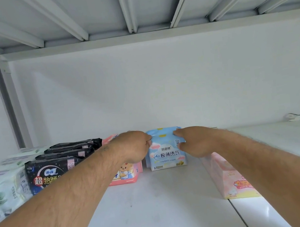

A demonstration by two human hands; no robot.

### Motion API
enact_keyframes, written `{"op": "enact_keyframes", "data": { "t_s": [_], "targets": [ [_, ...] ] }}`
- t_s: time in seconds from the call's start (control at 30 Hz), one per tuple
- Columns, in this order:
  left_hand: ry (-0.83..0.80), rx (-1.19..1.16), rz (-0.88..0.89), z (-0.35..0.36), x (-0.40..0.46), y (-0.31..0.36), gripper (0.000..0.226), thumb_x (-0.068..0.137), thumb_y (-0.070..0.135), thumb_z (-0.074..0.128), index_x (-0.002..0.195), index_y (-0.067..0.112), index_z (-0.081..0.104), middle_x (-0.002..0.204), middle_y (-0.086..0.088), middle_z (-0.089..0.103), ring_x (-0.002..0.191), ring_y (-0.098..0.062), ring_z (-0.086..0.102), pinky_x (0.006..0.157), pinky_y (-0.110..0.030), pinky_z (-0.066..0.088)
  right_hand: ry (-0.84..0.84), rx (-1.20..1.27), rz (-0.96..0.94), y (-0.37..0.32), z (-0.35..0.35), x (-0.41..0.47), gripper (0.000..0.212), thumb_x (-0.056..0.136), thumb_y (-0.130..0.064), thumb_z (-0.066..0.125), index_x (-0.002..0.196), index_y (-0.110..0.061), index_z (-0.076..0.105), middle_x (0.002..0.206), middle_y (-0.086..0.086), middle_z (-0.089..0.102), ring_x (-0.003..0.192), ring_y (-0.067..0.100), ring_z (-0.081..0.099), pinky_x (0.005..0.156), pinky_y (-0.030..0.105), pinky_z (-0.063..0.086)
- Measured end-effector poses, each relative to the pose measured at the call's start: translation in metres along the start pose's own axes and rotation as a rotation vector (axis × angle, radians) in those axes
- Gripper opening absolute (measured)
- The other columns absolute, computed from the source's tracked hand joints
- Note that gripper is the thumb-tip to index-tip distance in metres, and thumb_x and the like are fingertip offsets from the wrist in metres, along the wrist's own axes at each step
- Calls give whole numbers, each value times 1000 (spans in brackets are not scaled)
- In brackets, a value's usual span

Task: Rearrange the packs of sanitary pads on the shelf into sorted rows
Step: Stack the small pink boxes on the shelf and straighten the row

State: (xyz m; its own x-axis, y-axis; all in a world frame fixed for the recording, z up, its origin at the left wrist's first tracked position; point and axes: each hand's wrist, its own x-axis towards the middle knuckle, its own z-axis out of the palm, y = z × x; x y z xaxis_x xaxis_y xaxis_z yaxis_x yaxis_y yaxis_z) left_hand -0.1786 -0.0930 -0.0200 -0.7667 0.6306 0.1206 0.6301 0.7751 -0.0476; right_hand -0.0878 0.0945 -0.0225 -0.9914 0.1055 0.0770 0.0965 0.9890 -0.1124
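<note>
A light blue pack (165, 156) of pads stands upright near the back wall on the white shelf (157, 207). My left hand (132, 147) grips its upper left edge and my right hand (193, 142) grips its upper right edge. Left of it a pink pack (125, 175) with a cartoon bear stands partly behind my left wrist. Further left runs a row of black packs (48, 172), then white and green packs (5, 191). A pale pink pack (228, 177) lies under my right forearm.
The shelf above (132, 11) hangs low overhead, with metal ribs. A grey upright post (9, 105) stands at the back left. A small white object (294, 116) lies at the far right against the wall. A seam (239, 216) splits the shelf boards at the front right.
</note>
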Motion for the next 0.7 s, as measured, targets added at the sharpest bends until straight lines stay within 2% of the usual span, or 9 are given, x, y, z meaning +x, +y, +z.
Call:
{"op": "enact_keyframes", "data": {
  "t_s": [0.07,0.1,0.17,0.2,0.3,0.37,0.47,0.57,0.7],
  "targets": [
    [-14,-3,15,-1,2,-1,34,104,31,28,118,21,57,110,0,61,82,-15,55,66,-28,44,0,10,1,0,0,-1,49,105,-31,38,151,-16,33,156,2,38,140,23,38,111,33,33],
    [-14,-18,22,-1,3,-2,32,104,32,28,116,22,56,109,1,61,81,-15,55,65,-27,42,5,23,-5,0,0,0,48,105,-32,39,150,-16,34,154,1,39,139,22,39,110,32,33],
    [2,-67,35,-4,7,-5,32,104,33,28,119,23,55,118,0,61,99,-21,57,81,-31,47,33,81,-18,2,-4,2,50,105,-34,40,150,-14,35,155,-1,38,141,20,36,110,28,29],
    [13,-102,35,-5,9,-6,33,104,32,29,126,22,52,130,-1,58,112,-22,55,92,-32,45,52,116,-20,2,-8,5,51,105,-34,39,151,-14,33,157,-2,35,144,18,32,111,26,25],
    [12,-151,32,-9,17,-4,45,105,33,28,149,23,33,156,2,32,140,-19,35,112,-30,31,77,205,5,2,-16,17,52,106,-29,34,156,-16,27,162,-3,25,149,15,23,116,26,19],
    [-26,-129,40,-8,22,0,49,106,35,25,153,22,27,160,3,24,145,-17,25,117,-30,24,55,210,37,1,-16,26,49,105,-24,32,152,-11,33,159,2,32,146,19,29,116,30,24],
    [-73,-122,23,-4,28,4,46,106,34,23,145,16,38,156,0,34,142,-20,31,115,-35,27,15,205,68,-1,-13,32,42,105,-20,31,141,-4,47,145,9,49,133,25,45,110,36,34],
    [-84,-138,21,-4,27,4,45,106,33,23,144,16,41,153,-1,37,139,-20,36,113,-33,30,-4,201,72,-3,-11,33,43,105,-22,30,141,-11,50,144,4,52,130,21,47,108,32,35],
    [-99,-172,13,-4,27,0,48,106,37,23,153,27,26,159,3,28,144,-18,29,114,-28,25,-17,162,71,-4,-10,30,43,105,-22,28,137,-7,53,142,6,53,130,23,48,108,33,37]
  ]
}}
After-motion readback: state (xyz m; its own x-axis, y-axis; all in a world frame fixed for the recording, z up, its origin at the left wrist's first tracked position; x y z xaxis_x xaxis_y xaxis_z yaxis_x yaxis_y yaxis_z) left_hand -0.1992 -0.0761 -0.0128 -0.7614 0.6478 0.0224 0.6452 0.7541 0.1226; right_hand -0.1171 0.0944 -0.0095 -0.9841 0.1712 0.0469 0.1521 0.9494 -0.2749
